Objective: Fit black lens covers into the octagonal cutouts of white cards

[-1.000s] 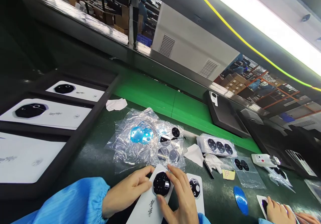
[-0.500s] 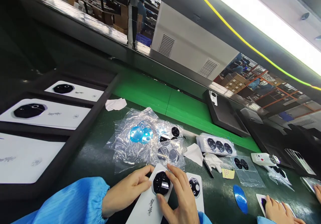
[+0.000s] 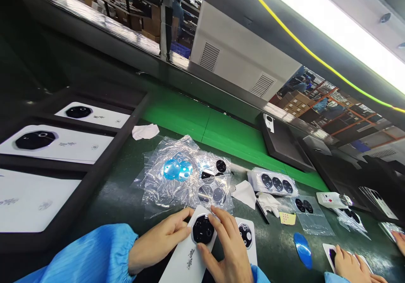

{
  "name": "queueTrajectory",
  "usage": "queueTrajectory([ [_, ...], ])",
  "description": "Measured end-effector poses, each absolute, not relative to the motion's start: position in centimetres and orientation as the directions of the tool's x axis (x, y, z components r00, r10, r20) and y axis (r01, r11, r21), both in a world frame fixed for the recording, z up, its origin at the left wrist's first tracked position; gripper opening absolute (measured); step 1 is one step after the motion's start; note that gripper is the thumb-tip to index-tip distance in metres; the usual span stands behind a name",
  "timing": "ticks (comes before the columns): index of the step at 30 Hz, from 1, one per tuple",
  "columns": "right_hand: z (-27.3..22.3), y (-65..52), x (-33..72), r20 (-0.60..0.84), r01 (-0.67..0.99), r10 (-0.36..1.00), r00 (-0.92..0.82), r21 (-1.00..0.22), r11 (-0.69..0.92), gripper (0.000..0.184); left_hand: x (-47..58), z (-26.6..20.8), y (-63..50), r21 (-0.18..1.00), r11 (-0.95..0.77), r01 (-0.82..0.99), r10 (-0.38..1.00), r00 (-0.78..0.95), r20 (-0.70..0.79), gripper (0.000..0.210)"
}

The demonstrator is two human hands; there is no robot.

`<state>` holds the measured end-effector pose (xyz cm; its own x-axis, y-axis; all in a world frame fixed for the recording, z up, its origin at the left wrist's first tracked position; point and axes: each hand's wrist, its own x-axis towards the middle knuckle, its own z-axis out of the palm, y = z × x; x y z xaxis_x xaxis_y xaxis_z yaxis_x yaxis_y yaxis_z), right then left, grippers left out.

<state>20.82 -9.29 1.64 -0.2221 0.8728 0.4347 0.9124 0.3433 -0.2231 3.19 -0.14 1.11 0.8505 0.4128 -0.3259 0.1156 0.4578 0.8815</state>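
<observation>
A white phone back panel (image 3: 181, 262) with dark lettering lies tilted in front of me. Its round black camera cover (image 3: 202, 229) faces up near the top end. My left hand (image 3: 158, 244) grips the panel's left edge, thumb on the face beside the camera cover. Across the right side is my right hand (image 3: 227, 249), its fingertips at the upper right rim and its thumb at the lower rim of that cover. A second white panel (image 3: 252, 252) with a black camera cover lies partly behind my right hand.
On the left, a black tray (image 3: 104, 171) holds several white panels. Clear plastic bags (image 3: 158, 190) with discs lie ahead. Rightward are stacked camera covers (image 3: 257, 181), a white cloth (image 3: 245, 194), a blue oval film (image 3: 303, 250), a white bottle (image 3: 330, 200) and another person's hand (image 3: 351, 266).
The panel has tilted slightly, so the bright reflection on its camera cover has mostly gone. Both hands keep nearly the same hold.
</observation>
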Motion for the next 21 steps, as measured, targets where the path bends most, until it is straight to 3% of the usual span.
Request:
queueTrajectory([
  [11, 2.1, -9.1, 20.4, 0.422, 0.93, 0.891, -0.17, -0.23, 0.287, 0.033, 3.2, 0.5, -0.4, 0.88, 0.455, 0.136, 0.441, 0.825, -0.355, 0.062],
  [21, 2.4, -9.1, 20.0, 0.428, 0.942, 0.888, -0.167, -0.196, 0.271, 0.029, 3.4, -0.2, -0.6, 0.93, 0.351, 0.113, 0.544, 0.783, -0.301, 0.053],
])
